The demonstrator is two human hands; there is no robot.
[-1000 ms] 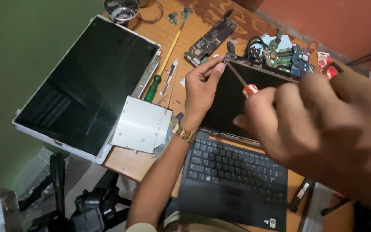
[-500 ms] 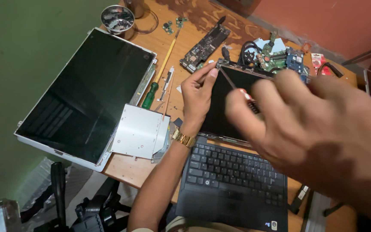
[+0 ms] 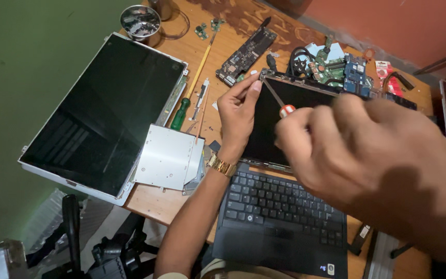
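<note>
Loose screen panel [image 3: 104, 111] at left, overhanging table [image 3: 156, 199] edge: broad, thin, glassy, likely fragile. Laptop [image 3: 280, 222] at centre, lid screen [image 3: 285, 111] stripped of bezel: stiff but brittle, best gripped by metal frame edge, not glass. Right hand [image 3: 367, 150] near lens, blurred, fingers clenched round red-and-white screwdriver [image 3: 284, 108], shaft toward upper left corner. Left hand [image 3: 238, 116] pinching that corner; pinched part too small to discern. Screwdriver tip hidden; circuit boards [image 3: 344, 70] partly covered.

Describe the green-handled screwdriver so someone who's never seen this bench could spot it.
Start at the big loose screen panel on the wooden table's left side. Along its right edge, just above the silver optical drive, lies the screwdriver. Its green handle and long yellow shaft set it apart.
</note>
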